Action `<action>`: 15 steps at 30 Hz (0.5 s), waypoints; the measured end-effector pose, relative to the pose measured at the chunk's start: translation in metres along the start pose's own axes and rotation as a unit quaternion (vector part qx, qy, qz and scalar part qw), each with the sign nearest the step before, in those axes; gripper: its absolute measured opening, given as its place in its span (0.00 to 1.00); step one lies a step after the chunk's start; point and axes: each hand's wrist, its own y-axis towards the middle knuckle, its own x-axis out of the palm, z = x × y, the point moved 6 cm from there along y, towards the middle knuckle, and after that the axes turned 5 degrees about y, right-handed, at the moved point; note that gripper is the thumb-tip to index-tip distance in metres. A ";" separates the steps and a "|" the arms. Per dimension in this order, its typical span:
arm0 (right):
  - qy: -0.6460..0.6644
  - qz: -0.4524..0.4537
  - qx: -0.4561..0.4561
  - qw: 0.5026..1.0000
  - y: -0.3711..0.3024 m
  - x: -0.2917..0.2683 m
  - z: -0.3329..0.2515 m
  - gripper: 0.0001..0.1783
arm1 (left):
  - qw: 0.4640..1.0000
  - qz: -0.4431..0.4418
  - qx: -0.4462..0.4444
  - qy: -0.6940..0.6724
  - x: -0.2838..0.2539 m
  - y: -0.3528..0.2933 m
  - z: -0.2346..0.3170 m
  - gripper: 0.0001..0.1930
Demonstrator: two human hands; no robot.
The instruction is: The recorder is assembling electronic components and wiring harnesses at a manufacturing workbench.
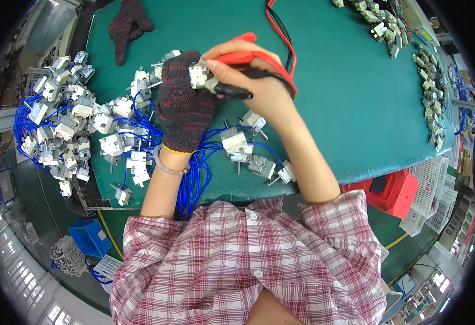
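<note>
Two hands meet over the green worktop (329,108). Many white parts with blue wires (59,130) lie left of them. Her gloved left hand (183,105) grips a small white part (198,76). Her bare right hand (254,81) squeezes red and black probes (237,58) against it.

This is a factory assembly station. A green work mat (346,97) covers the bench; at nine o'clock lies a heap of small white switch parts with blue wires (59,124), at two o'clock more such parts (427,81), and plastic crates (432,200) stand at four o'clock.
</note>
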 end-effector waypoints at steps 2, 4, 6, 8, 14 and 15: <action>0.112 -0.008 0.052 0.992 0.001 -0.008 -0.004 0.09 | 0.999 0.001 0.011 -0.037 -0.006 0.007 0.000 0.25; 0.133 0.071 -0.014 0.988 0.004 -0.036 -0.017 0.12 | 0.999 0.041 0.034 -0.001 -0.025 0.010 0.008 0.24; 0.176 0.131 -0.072 0.973 0.008 -0.072 -0.020 0.14 | 0.991 0.081 0.048 0.096 -0.048 0.010 0.010 0.22; 0.216 0.226 -0.068 0.948 0.006 -0.091 -0.016 0.11 | 0.968 0.082 0.055 0.230 -0.066 0.016 0.003 0.22; 0.249 0.232 -0.044 0.939 0.007 -0.090 -0.005 0.12 | 0.968 -0.001 0.074 0.239 -0.077 0.031 0.010 0.20; 0.248 0.237 -0.046 0.938 0.007 -0.093 -0.002 0.12 | 0.978 -0.106 0.065 0.169 -0.059 0.025 0.021 0.20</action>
